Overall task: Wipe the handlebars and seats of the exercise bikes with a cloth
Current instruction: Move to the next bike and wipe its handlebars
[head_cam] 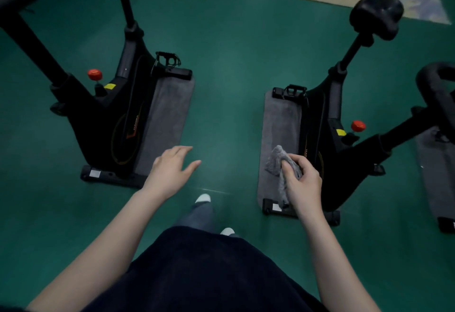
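Left bike (118, 119) stands on a grey mat (167, 115) on the green floor (226, 90). Near its base, the left hand (170, 169) hovers with fingers straight and slightly apart, holding nothing. The right hand (302, 183) has its fingers curled round a grey cloth (275, 161), just beside the right bike (317, 144). The black seat (376, 16) of that bike is well apart from the cloth.

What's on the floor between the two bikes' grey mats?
Head view: bare green floor between the left mat and right mat; only the left hand and a shoe overlap its near end.
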A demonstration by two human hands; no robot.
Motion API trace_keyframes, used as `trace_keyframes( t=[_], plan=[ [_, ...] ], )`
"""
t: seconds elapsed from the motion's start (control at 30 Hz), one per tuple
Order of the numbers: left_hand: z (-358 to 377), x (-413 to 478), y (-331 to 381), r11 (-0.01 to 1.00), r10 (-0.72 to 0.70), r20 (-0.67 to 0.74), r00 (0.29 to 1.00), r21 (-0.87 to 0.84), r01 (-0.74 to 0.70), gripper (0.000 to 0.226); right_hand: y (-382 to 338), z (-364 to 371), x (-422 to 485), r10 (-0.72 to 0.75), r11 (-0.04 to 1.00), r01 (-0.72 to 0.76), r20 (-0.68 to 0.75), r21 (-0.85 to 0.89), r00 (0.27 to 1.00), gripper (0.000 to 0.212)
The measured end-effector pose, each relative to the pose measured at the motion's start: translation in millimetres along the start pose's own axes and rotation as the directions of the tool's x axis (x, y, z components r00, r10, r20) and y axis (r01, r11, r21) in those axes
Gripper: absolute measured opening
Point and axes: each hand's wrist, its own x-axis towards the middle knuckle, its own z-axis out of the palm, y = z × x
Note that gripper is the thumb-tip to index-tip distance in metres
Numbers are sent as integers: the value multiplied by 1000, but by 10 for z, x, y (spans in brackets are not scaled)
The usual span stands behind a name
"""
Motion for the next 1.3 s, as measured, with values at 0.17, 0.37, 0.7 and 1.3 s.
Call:
trace_keyframes(
  t=[0.17,0.37,0.7,1.3],
  plan=[
    [-108,419,-60,999,-39,3,999,-24,39,54,-197,265,475,-38,999,39,38,-27,999,12],
    [-393,1224,-131,998,-26,-7,1000,-58,25,53,-597,635,1176,-77,993,84,89,-81,993,13],
    [-947,2136,-361,995,-57,-20,998,-87,55,54,-1240,1329,2034,-160,976,181,165,-118,973,14],
    [-1240,2782,-689,806,-545,-122,829,-347,479,53,-1978,2398,3716,-342,905,425,578,-11,741,11]
  ],
)
